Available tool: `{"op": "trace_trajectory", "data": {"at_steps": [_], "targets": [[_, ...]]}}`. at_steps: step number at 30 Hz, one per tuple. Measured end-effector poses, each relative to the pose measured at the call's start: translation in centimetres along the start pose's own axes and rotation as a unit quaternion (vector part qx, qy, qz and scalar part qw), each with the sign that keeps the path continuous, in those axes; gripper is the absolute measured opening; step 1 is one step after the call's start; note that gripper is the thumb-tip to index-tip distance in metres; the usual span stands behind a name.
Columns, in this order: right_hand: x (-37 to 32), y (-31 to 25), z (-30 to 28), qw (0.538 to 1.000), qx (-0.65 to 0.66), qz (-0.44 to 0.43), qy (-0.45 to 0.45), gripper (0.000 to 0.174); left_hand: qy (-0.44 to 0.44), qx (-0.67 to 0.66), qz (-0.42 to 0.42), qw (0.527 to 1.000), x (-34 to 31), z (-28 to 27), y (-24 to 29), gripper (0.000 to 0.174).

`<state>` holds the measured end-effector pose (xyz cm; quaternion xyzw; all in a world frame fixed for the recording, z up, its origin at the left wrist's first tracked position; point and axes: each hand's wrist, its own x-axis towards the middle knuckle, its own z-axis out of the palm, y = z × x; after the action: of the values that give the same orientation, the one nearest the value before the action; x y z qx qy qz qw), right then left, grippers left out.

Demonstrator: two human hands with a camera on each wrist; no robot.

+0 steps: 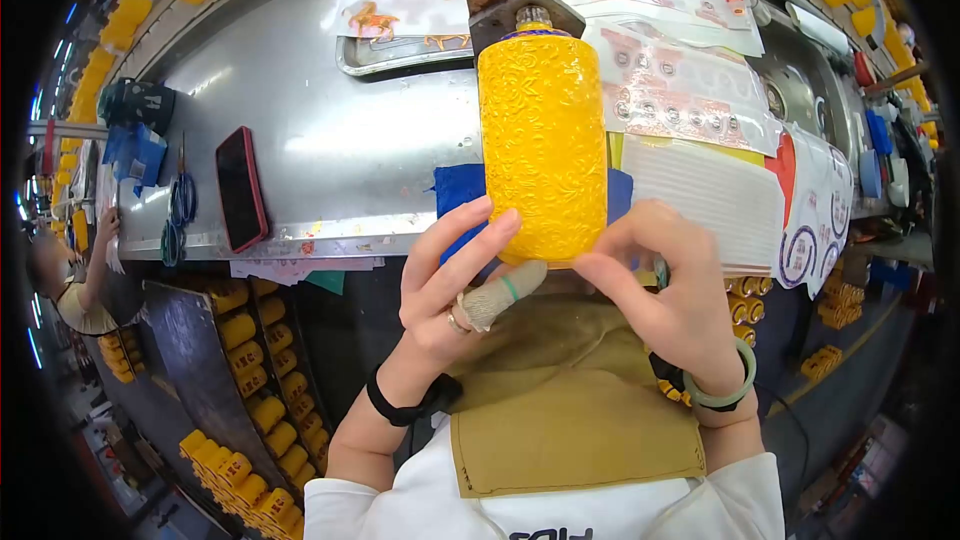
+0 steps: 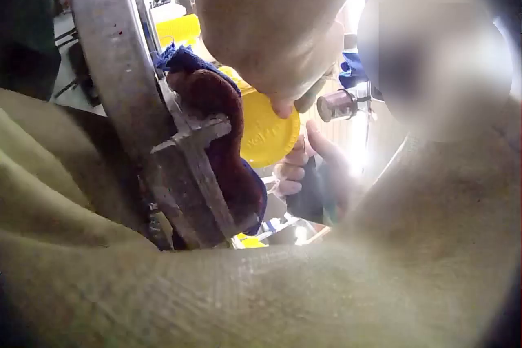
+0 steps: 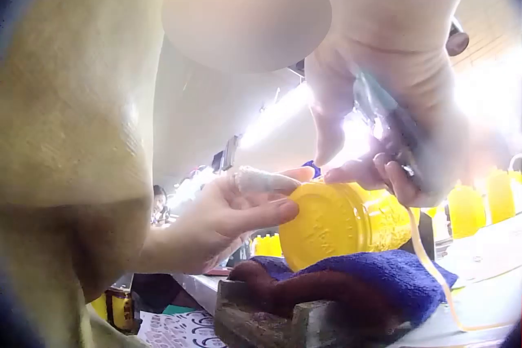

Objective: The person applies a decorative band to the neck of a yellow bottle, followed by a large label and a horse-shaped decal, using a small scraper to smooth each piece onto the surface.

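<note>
An embossed yellow bottle (image 1: 543, 140) lies with its neck toward a dark metal bracket (image 1: 487, 24) and its body on a blue cloth (image 1: 460, 202). My left hand (image 1: 445, 285) holds the base end, two fingers along its side and a digit in a knitted cover (image 1: 500, 298) with a green band against the base. My right hand (image 1: 670, 290) is at the base's right corner, thumb and forefinger close together there. In the right wrist view its other fingers curl round a dark tool (image 3: 395, 132), blurred. Under the cloth is a worn support (image 3: 269, 315).
A phone (image 1: 242, 188) and blue-handled scissors (image 1: 183, 198) lie at the left on the metal bench (image 1: 330, 140). Sticker sheets (image 1: 690, 105) and a tray (image 1: 400, 58) lie beyond. Racks of yellow bottles (image 1: 240, 340) stand below left. Another person (image 1: 90, 290) is at far left.
</note>
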<state>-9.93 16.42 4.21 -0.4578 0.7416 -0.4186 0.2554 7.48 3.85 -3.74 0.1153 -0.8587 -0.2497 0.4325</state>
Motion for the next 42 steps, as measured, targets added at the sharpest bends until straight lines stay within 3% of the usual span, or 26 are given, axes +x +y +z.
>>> {"op": "trace_trajectory", "data": {"at_steps": [4, 10, 12, 13, 17, 19, 22, 23, 24, 27, 30, 37, 40, 42], "targets": [[-0.2, 0.5, -0.8, 0.999, 0.024, 0.045, -0.013, 0.013, -0.011, 0.01, -0.027, 1.0, 0.4, -0.1, 0.6, 0.029], [-0.2, 0.4, -1.0, 0.998, 0.027, 0.051, -0.019, 0.013, -0.035, -0.032, 0.057, 0.997, 1.0, 0.5, -0.2, 0.029], [-0.2, 0.5, -1.1, 0.997, 0.036, 0.06, -0.019, 0.012, 0.042, -0.079, -0.122, 0.988, 0.1, 1.1, 0.6, 0.03], [-0.3, 0.6, -1.2, 0.997, 0.038, 0.062, -0.021, 0.012, 0.065, -0.108, -0.16, 0.979, -0.1, 1.3, 0.8, 0.034], [-0.2, 0.8, -1.2, 0.996, 0.052, 0.073, -0.025, 0.011, 0.044, -0.071, -0.093, 0.992, -0.6, 1.0, 0.1, 0.036], [-0.2, 1.0, -1.3, 0.996, 0.054, 0.072, -0.026, 0.011, 0.03, 0.013, 0.012, 0.999, -0.8, 0.7, 0.0, 0.035], [-0.2, 1.3, -1.4, 0.996, 0.053, 0.071, -0.028, 0.01, 0.002, 0.052, 0.051, 0.997, 0.0, 0.6, 0.7, 0.034], [-0.2, 1.3, -1.4, 0.996, 0.049, 0.07, -0.03, 0.01, -0.014, 0.003, 0.057, 0.998, 0.9, 0.6, 0.6, 0.036], [-0.2, 1.3, -1.4, 0.996, 0.049, 0.07, -0.03, 0.01, -0.014, 0.003, 0.057, 0.998, 0.7, 0.9, 0.7, 0.036], [-0.2, 1.2, -1.4, 0.995, 0.06, 0.072, -0.025, 0.011, 0.083, -0.166, -0.126, 0.975, -0.6, 2.4, 0.6, 0.047], [-0.3, 1.1, -1.4, 0.995, 0.064, 0.069, -0.029, 0.012, 0.085, -0.189, -0.15, 0.967, -1.4, 2.4, 0.0, 0.05], [-0.3, 1.6, -1.5, 0.996, 0.059, 0.065, -0.024, 0.012, 0.044, 0.007, 0.0, 0.999, -0.4, 1.6, 1.0, 0.045], [-0.3, 1.6, -1.5, 0.996, 0.058, 0.065, -0.025, 0.012, -0.021, -0.043, -0.029, 0.998, 0.2, 0.9, 1.2, 0.047], [-0.2, 1.5, -1.5, 0.996, 0.059, 0.066, -0.024, 0.012, 0.005, -0.049, -0.004, 0.999, 0.9, 1.6, 1.0, 0.053]]}}
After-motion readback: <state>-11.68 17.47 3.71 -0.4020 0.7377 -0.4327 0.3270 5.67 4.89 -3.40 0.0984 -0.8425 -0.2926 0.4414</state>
